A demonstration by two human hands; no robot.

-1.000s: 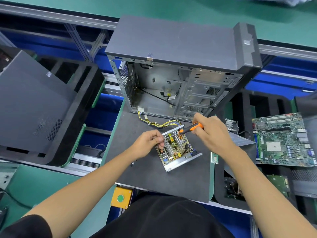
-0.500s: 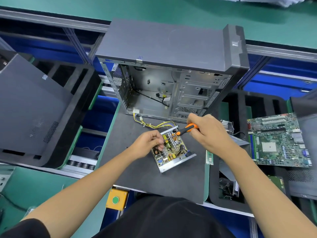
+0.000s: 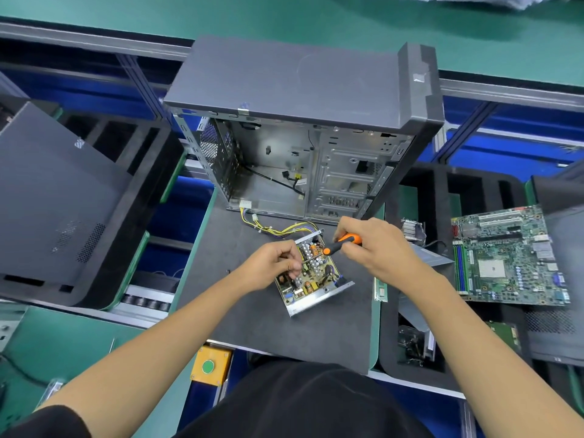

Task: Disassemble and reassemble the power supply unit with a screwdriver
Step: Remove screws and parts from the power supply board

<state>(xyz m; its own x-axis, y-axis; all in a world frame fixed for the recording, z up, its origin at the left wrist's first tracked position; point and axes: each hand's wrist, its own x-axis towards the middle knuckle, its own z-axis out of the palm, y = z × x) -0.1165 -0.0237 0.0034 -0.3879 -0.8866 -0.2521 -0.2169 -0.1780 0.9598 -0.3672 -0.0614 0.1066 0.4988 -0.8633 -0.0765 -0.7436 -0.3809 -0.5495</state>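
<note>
Screwdriver [image 3: 342, 242] tip stays on board of power supply [image 3: 313, 273]; right hand [image 3: 376, 248] grips handle, left hand [image 3: 275, 263] pinches shaft; screw work continues.

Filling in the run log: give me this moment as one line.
step: unscrewing | right hand: grips orange-and-black screwdriver | left hand: pinches shaft at open metal power supply unit | surface: dark mat

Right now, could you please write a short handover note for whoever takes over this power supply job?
Right hand grips the orange-handled screwdriver, its tip down at the open power supply unit.
Left hand pinches at the shaft near the tip, over the circuit board.
The unit lies on the dark mat before the empty computer case, with its yellow wires trailing toward the case.
Done: cover off, board exposed.
Left: finish the board screws, then reassemble.
</note>
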